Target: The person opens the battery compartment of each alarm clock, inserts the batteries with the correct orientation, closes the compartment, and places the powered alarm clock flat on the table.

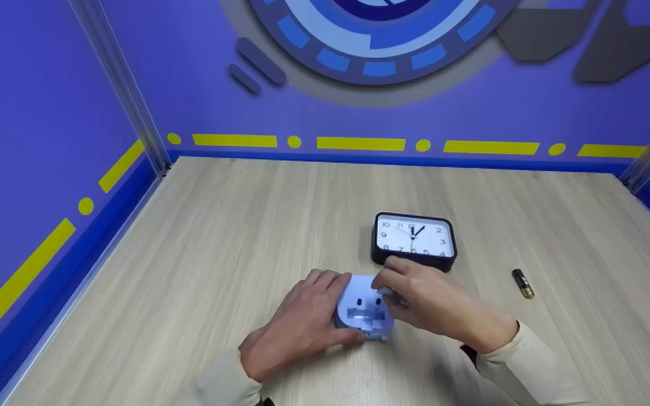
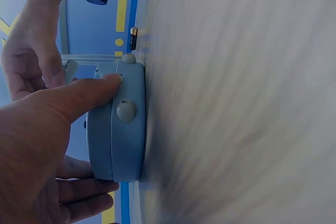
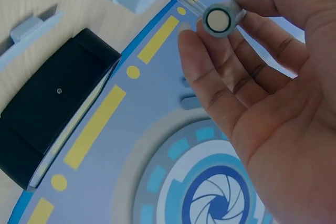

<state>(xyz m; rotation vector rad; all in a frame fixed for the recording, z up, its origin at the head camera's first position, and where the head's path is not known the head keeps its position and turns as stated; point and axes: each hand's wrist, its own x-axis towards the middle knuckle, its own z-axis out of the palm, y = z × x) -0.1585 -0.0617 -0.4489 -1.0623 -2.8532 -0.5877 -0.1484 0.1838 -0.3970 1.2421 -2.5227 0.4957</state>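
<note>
A light blue alarm clock (image 1: 361,309) lies face down on the wooden table (image 1: 201,254), its battery compartment open at the back. My left hand (image 1: 302,324) grips it from the left, the thumb (image 2: 79,98) pressed on the back by the compartment and the fingers curled under the far edge. Just above the clock's right side, my right hand (image 1: 415,296) pinches a small grey battery (image 3: 219,20) between thumb and fingertips. The same clock (image 2: 118,129) fills the left wrist view.
A black rectangular clock (image 1: 414,239) with a white face stands just behind the hands. One loose battery (image 1: 522,283) lies to the right on the table. A thin pale cover piece (image 3: 31,30) lies near the black clock. Purple walls enclose three sides.
</note>
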